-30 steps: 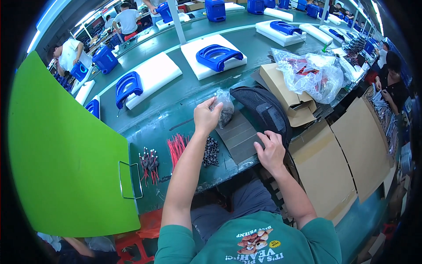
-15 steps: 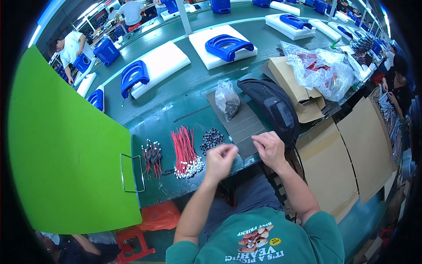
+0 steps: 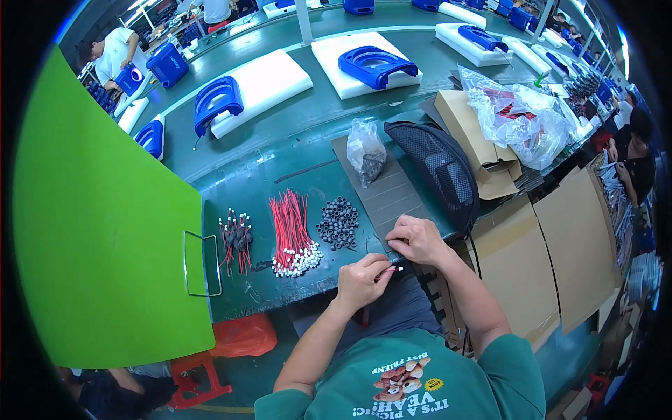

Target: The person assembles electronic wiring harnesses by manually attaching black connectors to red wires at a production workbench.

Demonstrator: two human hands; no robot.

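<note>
My left hand (image 3: pixel 361 283) is closed near the table's front edge, pinching a short red cable (image 3: pixel 393 269) whose white connector sticks out to the right. My right hand (image 3: pixel 420 241) is also closed, its fingertips together over the near end of a grey-brown cardboard strip (image 3: pixel 401 197); what they hold, if anything, is too small to make out. Left of the hands lie a heap of small dark ring-shaped parts (image 3: pixel 337 222) and a fanned bundle of red cables (image 3: pixel 290 222) with white connectors. Farther left is a smaller group of red cables with dark lumps on them (image 3: pixel 236 241).
A clear bag of dark parts (image 3: pixel 366 154) sits on the strip. Beside it stand a black mesh case (image 3: pixel 437 168) and an open carton (image 3: pixel 465 129) under a plastic bag. A green panel (image 3: pixel 105 224) rises at left. Beyond, blue housings (image 3: pixel 374 66) rest on white foam blocks.
My left hand has come nearer and slightly right, and the red cable with its white connector now shows in it. My right hand has shifted left and a little nearer. The view has tilted slightly.
</note>
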